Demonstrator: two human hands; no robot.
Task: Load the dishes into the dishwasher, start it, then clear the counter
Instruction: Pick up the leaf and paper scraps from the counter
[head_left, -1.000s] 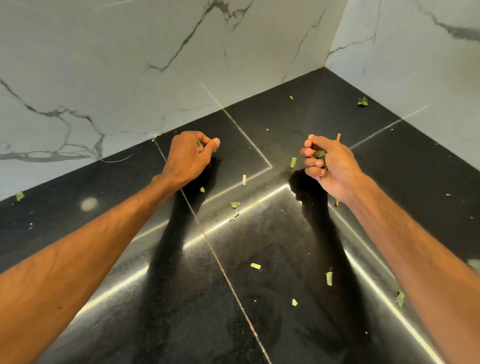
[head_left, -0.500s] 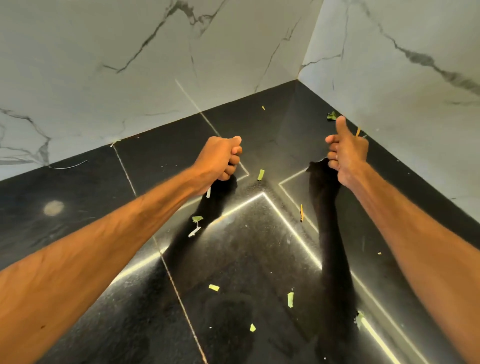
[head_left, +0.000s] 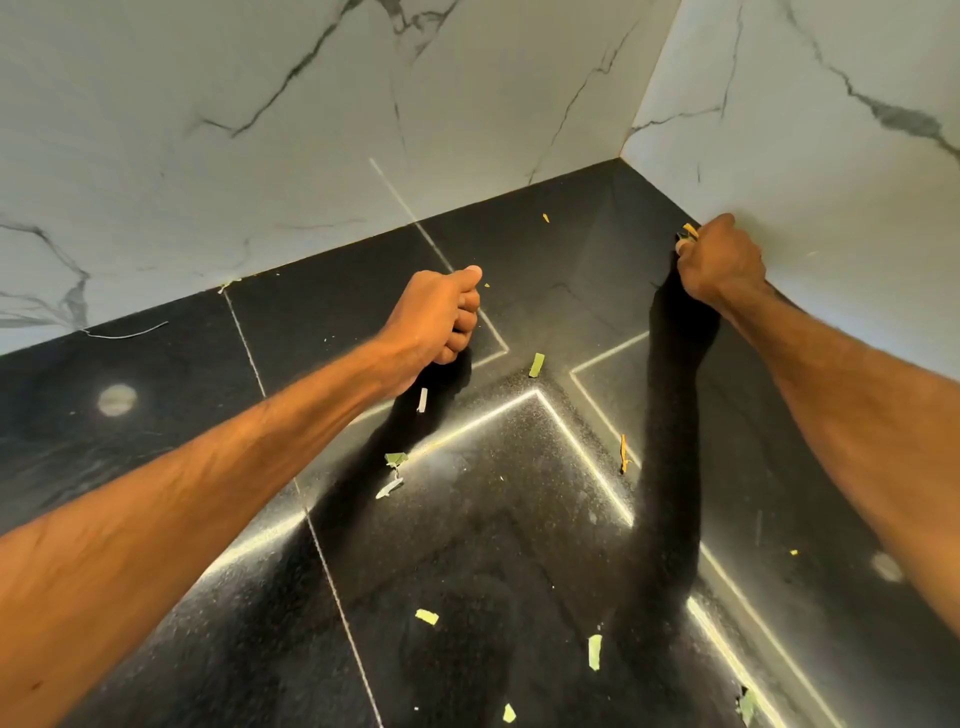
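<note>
Far left, a thin pale strand (head_left: 127, 332) lies at the foot of the marble wall (head_left: 208, 130), with a round glare spot (head_left: 117, 399) just in front of it on the black surface (head_left: 156, 467). My left grip (head_left: 436, 317) hangs low over the surface, fingers curled tight into a fist with the thumb on top. Nothing shows between the fingers, but I judge it's closed to keep gathered scraps (head_left: 536, 365) from dropping back. Right below that wrist there's a white sliver (head_left: 422, 400), then a leaf bit (head_left: 396, 459) and a pale bit (head_left: 389, 488) toward me, all loose. Mid-surface a green piece lies on the seam lines, and nearer me are three more green pieces, well apart. Further right, an orange sliver (head_left: 623, 452) sits by the bright reflection line. My right grip (head_left: 722, 265) is pushed into the far right side, touching or almost touching the right wall, knuckles toward me, fingertips pressed together on a yellow-green bit (head_left: 689, 230). It reaches that far because litter collects at the wall foot. A crumpled leaf (head_left: 747, 704) lies at the bottom right. No dishes or dishwasher in view, so I read this as the counter-clearing step, partway through, with plenty left to pick up. The risk is small bits slipping out of full fists
</note>
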